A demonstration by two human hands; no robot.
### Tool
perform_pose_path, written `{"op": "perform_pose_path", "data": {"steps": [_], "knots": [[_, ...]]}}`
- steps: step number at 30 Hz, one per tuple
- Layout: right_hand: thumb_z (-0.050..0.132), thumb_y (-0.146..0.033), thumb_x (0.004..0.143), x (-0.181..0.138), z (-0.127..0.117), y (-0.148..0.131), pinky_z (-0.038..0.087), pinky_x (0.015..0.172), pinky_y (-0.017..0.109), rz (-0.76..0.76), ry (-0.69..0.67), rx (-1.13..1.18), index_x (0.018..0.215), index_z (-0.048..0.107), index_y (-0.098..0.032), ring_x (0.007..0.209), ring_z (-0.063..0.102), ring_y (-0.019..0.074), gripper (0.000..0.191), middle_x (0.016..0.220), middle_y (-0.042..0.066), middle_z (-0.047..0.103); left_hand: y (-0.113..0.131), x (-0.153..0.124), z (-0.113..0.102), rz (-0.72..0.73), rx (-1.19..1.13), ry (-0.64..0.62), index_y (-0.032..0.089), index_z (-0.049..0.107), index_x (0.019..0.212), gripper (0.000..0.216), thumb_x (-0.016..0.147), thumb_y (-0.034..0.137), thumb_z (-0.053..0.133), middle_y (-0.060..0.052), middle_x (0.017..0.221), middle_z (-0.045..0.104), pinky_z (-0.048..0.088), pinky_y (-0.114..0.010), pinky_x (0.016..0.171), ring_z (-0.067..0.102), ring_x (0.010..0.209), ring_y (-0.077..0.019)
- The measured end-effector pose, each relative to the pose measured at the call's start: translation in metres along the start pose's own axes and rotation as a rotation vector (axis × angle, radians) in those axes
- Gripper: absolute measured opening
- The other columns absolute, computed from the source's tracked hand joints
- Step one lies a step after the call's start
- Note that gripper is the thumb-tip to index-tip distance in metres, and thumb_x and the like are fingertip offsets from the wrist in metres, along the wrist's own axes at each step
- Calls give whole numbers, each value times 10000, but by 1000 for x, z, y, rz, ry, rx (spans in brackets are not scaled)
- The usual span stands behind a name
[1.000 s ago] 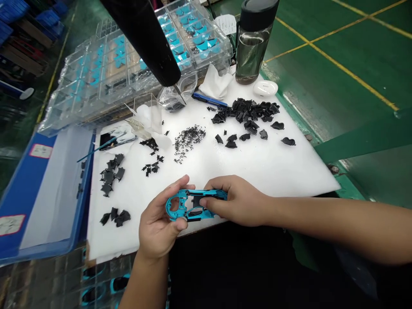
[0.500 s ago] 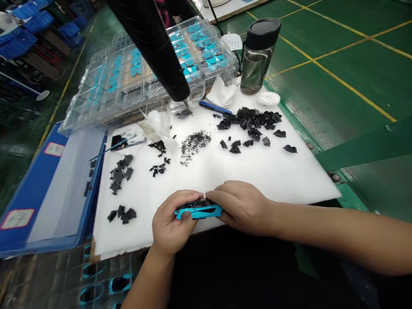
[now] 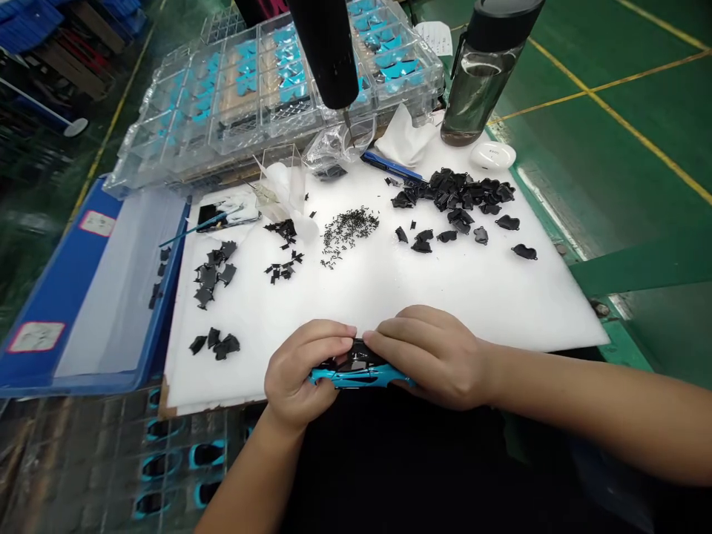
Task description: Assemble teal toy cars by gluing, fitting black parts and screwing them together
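A blue toy car body [image 3: 359, 373] with a black part set in it lies between both my hands at the near edge of the white foam pad [image 3: 389, 289]. My left hand [image 3: 300, 371] is closed round its left end, thumb below and fingers on top. My right hand [image 3: 434, 356] is closed over its right end, fingertips pressing on the black part. The car body's underside is hidden.
Piles of black plastic parts [image 3: 456, 196] lie at the back right and left [image 3: 214, 271], with small black screws [image 3: 348, 226] mid-pad. A black hanging tool [image 3: 328, 52], clear trays of blue parts [image 3: 267, 89], a water bottle [image 3: 483, 74] and a blue bin [image 3: 83, 297] surround the pad.
The car body was turned from open side up to lying flat on edge, and both hands drew it nearer to the pad's front edge. The view shifted left.
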State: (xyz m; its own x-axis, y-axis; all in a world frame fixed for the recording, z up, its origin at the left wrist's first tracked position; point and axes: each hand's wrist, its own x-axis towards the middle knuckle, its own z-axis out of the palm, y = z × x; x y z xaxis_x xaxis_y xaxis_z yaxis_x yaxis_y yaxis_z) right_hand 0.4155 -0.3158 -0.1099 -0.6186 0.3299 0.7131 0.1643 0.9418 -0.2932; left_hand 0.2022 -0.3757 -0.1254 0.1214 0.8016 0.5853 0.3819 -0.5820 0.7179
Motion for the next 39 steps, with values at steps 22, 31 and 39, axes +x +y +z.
{"op": "perform_pose_path", "data": {"steps": [22,31,39], "knots": [[433,-56,963,9,-8,-1,503,500,313,-122,22,-40,1043,634,-19,592,589,190,219,672,93,658,-1,-1,-1,24,-36,-53,173,668,1152,458,754,-53,656,-88,1112,714,606,-345,773,690,967,-208],[443,-66,970,5,-5,-3,548,562,321,-48,4,-15,1070,618,-17,645,623,204,207,712,112,684,-1,-2,-1,31,-38,-72,157,655,1192,457,775,-29,630,-101,1125,708,596,-338,782,683,990,-208],[435,-223,1010,-3,-3,-1,573,630,344,59,-32,96,1162,589,-46,745,641,216,279,884,154,704,-1,-2,-1,39,-35,-78,140,647,1189,427,784,7,615,-118,1112,710,597,-330,776,691,986,-210]]}}
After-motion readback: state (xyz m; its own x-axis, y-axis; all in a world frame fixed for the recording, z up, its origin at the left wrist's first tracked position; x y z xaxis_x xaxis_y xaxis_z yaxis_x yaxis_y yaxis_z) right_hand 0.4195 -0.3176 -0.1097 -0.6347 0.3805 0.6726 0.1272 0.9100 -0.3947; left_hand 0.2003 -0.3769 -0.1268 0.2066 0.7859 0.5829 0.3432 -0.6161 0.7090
